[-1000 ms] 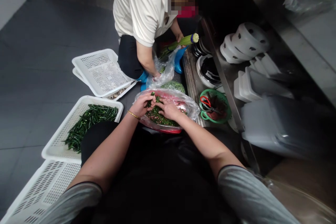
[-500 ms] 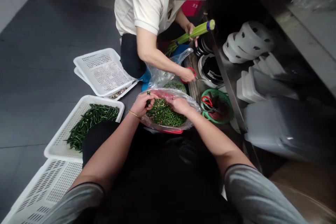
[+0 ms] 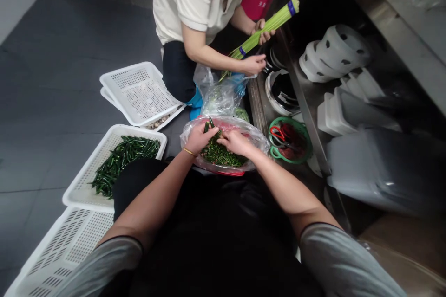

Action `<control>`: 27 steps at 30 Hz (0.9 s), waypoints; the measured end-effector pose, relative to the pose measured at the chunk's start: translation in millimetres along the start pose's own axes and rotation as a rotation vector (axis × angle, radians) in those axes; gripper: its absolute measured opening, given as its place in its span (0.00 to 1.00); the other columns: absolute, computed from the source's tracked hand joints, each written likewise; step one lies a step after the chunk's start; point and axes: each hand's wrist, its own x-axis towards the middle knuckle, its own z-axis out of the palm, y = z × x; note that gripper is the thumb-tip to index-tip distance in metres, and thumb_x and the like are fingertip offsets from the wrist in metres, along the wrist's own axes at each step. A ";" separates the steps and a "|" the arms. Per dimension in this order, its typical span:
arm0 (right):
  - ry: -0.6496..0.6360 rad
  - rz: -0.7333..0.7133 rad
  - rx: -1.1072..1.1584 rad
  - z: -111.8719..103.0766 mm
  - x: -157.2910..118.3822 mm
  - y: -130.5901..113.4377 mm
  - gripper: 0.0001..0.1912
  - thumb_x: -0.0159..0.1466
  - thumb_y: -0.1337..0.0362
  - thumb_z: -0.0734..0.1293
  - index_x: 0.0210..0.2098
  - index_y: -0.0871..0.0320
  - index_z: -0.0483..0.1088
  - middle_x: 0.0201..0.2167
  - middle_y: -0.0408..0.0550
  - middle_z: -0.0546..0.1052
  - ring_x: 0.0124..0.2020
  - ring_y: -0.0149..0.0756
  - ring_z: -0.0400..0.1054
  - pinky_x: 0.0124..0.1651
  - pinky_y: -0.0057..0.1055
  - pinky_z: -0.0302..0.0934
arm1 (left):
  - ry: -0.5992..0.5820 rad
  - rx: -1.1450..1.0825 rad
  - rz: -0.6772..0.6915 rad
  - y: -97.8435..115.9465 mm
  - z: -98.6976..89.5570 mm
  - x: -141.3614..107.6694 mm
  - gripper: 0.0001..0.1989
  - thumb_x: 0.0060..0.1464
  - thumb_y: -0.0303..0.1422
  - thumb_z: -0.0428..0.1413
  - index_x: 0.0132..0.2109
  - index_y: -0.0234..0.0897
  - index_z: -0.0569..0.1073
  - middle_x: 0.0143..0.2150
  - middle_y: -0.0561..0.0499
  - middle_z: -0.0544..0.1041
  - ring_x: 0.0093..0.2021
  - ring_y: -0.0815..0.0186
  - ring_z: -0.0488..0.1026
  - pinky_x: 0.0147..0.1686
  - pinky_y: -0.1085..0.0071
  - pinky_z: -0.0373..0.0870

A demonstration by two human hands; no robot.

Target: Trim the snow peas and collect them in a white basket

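Note:
My left hand (image 3: 200,138) is closed around green chili peppers (image 3: 211,122), whose dark tips stick up past the thumb. Close beside it, my right hand (image 3: 236,142) is pinched; whatever lies between its fingertips is too small to make out. Both hands are over a red basin lined with a clear plastic bag (image 3: 258,138). Inside the bag is a heap of small green stem-like pieces (image 3: 225,155). To my left, a white perforated basket (image 3: 78,183) holds a pile of whole green chilies (image 3: 121,160).
Across from me, a co-worker (image 3: 198,0) holds a bunch of long green stalks (image 3: 268,27) bound with blue bands. A green basket (image 3: 303,132) with red-handled scissors (image 3: 278,133) stands at right. More white baskets (image 3: 139,95) lie at left. Grey bins (image 3: 369,167) line the metal shelf.
My left hand has moved right, close to my right hand, and chili tips now show above it. The co-worker's stalks are raised, and the red-handled tool in the co-worker's hand is no longer visible.

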 end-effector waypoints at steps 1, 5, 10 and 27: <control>-0.023 0.060 0.042 6.2 3.2 0.3 0.13 0.65 0.64 0.63 0.25 0.60 0.67 0.18 0.43 0.70 0.21 0.32 0.66 0.32 0.29 0.62 | 0.015 0.100 0.104 1.1 0.0 -1.4 0.12 0.43 0.38 0.62 0.28 0.34 0.71 0.22 0.56 0.66 0.24 0.73 0.61 0.24 0.76 0.56; -0.032 0.143 -0.015 31.7 9.1 6.3 0.06 0.63 0.66 0.65 0.33 0.62 0.72 0.31 0.52 0.75 0.32 0.37 0.71 0.42 0.33 0.63 | 0.096 0.091 0.175 5.9 -9.5 -1.4 0.12 0.43 0.37 0.62 0.26 0.34 0.70 0.22 0.55 0.67 0.25 0.73 0.61 0.24 0.77 0.57; -0.208 -0.106 -0.386 35.4 -14.0 26.8 0.16 0.61 0.65 0.67 0.49 0.56 0.72 0.53 0.57 0.66 0.53 0.45 0.62 0.56 0.40 0.53 | 0.064 -0.450 -0.096 16.8 -29.6 2.6 0.11 0.43 0.37 0.56 0.24 0.33 0.67 0.18 0.55 0.62 0.17 0.75 0.57 0.14 0.78 0.45; -0.135 0.084 -0.546 9.6 -14.7 26.5 0.10 0.60 0.68 0.65 0.40 0.63 0.75 0.44 0.61 0.73 0.48 0.48 0.64 0.49 0.37 0.56 | -0.160 -0.164 -0.278 0.1 -15.7 1.9 0.14 0.40 0.35 0.65 0.26 0.34 0.68 0.13 0.61 0.58 0.12 0.79 0.51 0.13 0.79 0.42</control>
